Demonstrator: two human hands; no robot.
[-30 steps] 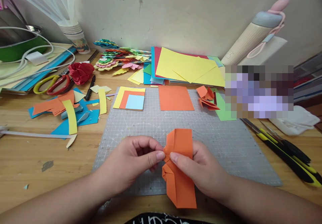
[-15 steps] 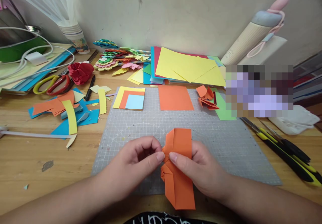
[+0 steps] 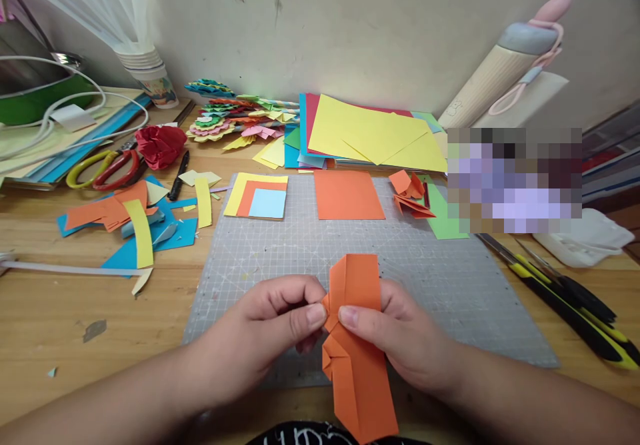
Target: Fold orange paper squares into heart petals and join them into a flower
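A folded orange paper [image 3: 365, 365] is held upright above the front part of the grey cutting mat [image 3: 250, 252]. My right hand [image 3: 405, 328] grips it from the right, thumb on its front face and the other fingers hidden behind. At the paper's left edge, my left hand [image 3: 290, 318] pinches a small folded point between thumb and forefinger. Just below that pinch a second small fold sticks out to the left. Farther back on the mat lie a flat orange square [image 3: 349, 195], layered yellow, orange and light blue squares [image 3: 267, 202], and small folded orange pieces [image 3: 413, 195].
Paper scraps [image 3: 137, 225], scissors [image 3: 117, 168] and a black pen [image 3: 179, 175] lie at the left. Coloured sheets [image 3: 370, 128] and paper flowers [image 3: 220, 122] stand along the wall. A black and yellow cutter [image 3: 570, 305] lies at the right, near a white case [image 3: 583, 238].
The orange paper has tilted slightly, its lower end shifting right and down. My left thumb has moved a little left and down, and the small folds now stick out more clearly.
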